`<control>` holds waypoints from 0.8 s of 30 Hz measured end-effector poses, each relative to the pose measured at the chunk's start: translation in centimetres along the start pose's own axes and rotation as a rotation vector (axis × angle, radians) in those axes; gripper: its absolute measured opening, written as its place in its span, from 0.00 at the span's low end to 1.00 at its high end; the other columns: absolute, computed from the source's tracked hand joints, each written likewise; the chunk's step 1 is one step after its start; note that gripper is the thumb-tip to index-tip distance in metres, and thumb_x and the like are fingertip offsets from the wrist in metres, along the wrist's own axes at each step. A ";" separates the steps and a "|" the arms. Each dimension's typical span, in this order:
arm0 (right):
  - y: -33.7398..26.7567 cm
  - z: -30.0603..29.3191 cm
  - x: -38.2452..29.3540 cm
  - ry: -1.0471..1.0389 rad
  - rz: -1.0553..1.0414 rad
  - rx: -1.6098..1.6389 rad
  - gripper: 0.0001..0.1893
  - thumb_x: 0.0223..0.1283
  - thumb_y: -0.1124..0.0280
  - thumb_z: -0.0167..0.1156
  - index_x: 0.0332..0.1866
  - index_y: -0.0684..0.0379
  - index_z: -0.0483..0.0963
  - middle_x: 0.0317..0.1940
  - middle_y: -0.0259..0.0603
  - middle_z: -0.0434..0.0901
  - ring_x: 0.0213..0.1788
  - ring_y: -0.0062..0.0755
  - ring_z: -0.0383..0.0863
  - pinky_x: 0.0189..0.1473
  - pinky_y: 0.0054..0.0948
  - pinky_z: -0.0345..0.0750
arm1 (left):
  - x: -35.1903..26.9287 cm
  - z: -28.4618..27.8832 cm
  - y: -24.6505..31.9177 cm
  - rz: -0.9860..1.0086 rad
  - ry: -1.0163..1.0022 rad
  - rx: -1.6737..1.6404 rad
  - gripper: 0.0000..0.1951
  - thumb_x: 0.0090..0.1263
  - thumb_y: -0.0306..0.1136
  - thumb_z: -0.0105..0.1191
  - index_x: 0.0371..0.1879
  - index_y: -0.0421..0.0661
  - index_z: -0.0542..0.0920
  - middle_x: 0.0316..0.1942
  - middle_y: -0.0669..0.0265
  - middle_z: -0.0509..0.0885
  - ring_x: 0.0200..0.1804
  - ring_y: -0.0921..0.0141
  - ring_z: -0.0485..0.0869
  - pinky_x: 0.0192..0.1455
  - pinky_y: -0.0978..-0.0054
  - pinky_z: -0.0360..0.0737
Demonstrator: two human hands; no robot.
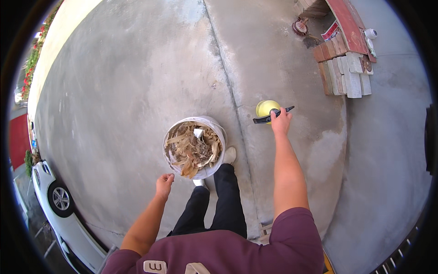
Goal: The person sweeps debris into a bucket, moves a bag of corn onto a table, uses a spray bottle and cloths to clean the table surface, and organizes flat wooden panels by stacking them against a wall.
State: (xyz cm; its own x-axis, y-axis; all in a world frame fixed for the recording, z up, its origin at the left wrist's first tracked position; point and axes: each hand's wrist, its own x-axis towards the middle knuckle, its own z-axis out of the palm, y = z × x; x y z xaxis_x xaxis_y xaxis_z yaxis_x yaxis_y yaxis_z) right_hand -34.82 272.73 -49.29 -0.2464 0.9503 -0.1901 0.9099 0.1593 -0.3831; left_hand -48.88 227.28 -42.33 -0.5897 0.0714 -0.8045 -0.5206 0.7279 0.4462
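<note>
My right hand [281,120] grips the black top of a yellow spray bottle [266,107], held out to the right over the concrete. A white plastic bucket [167,163] with a wire handle stands by my feet. Dry brown husks or leaves [186,145] fill much of it, with a small white piece [198,133] on top. Just off the bucket's lower left rim is my left hand [165,185], its fingers curled together; nothing shows in it.
Bricks and pale blocks [352,75] are stacked at the upper right beneath a red board [349,24], beside a small dark red pot [300,26]. A white car [70,227] stands at the lower left. A joint [227,73] crosses the concrete floor.
</note>
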 end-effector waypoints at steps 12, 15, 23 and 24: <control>-3.1 -8.5 1.5 -0.136 -0.261 -0.118 0.05 0.52 0.70 0.48 0.32 0.59 0.67 0.29 0.48 0.71 0.32 0.47 0.73 0.32 0.38 0.71 | -2.5 8.0 5.7 0.026 -0.203 -0.148 0.10 0.63 0.32 0.48 0.21 0.40 0.72 0.23 0.69 0.76 0.30 0.79 0.74 0.33 0.83 0.70; -1.7 -3.5 3.0 -0.095 -0.219 -0.094 0.06 0.53 0.70 0.44 0.36 0.57 0.65 0.32 0.48 0.73 0.33 0.49 0.73 0.32 0.40 0.71 | -1.3 9.0 5.3 0.021 -0.211 -0.188 0.10 0.63 0.32 0.47 0.22 0.40 0.72 0.28 0.67 0.77 0.32 0.78 0.75 0.36 0.82 0.71; -3.3 -2.6 4.5 -0.289 -0.115 -0.240 0.10 0.52 0.69 0.41 0.38 0.56 0.66 0.36 0.46 0.74 0.39 0.48 0.73 0.39 0.41 0.70 | -0.8 11.1 2.6 0.084 -0.270 -0.228 0.08 0.62 0.32 0.49 0.24 0.40 0.73 0.22 0.72 0.75 0.26 0.81 0.70 0.31 0.85 0.68; -2.3 -3.2 3.8 -0.302 -0.111 -0.262 0.11 0.52 0.69 0.41 0.39 0.56 0.66 0.36 0.47 0.74 0.40 0.48 0.73 0.40 0.41 0.70 | -1.5 11.2 3.2 0.094 -0.294 -0.210 0.08 0.62 0.32 0.50 0.24 0.40 0.73 0.23 0.72 0.75 0.26 0.81 0.70 0.32 0.85 0.68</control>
State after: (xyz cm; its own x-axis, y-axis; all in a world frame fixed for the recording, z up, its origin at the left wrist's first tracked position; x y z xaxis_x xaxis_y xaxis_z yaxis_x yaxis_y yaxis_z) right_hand -36.80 276.83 -46.27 -0.3993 0.8087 -0.4319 0.9168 0.3562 -0.1807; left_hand -42.73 237.19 -44.10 -0.4540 0.3467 -0.8208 -0.6063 0.5549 0.5697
